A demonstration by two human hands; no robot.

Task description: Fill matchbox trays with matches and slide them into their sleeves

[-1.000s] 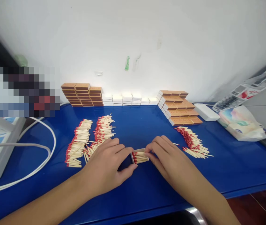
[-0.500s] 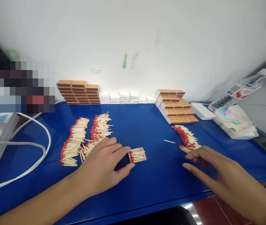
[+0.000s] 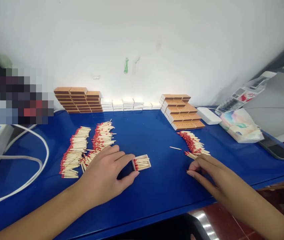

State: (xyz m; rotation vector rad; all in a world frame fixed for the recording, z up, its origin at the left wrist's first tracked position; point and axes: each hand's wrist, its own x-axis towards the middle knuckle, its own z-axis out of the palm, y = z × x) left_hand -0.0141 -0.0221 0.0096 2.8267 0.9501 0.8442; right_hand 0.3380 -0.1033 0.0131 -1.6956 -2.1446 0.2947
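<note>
On the blue table, a white matchbox tray (image 3: 150,160) lies open with red-headed matches (image 3: 142,163) inside. My left hand (image 3: 109,171) steadies its left end between thumb and index finger. My right hand (image 3: 207,170) is pinched shut just in front of the right-hand match pile (image 3: 193,143); a small red tip shows at its fingertips, most of the match being hidden. A single loose match (image 3: 175,148) rests between the tray and that pile. Two larger heaps of matches, the outer one (image 3: 75,150) and the inner one (image 3: 103,135), spread beyond my left hand.
Along the wall stand brown matchbox stacks (image 3: 77,100), white tray stacks (image 3: 128,104) and a stepped matchbox stack (image 3: 184,115). At right are a white case (image 3: 209,115), a tissue pack (image 3: 240,126), a plastic bottle (image 3: 247,93) and a phone (image 3: 277,146). White cables (image 3: 45,156) loop at left.
My right hand's thumb and fingers have closed together beside the right pile, with a red tip now showing. My left hand keeps its hold on the tray. The whole view has shifted slightly.
</note>
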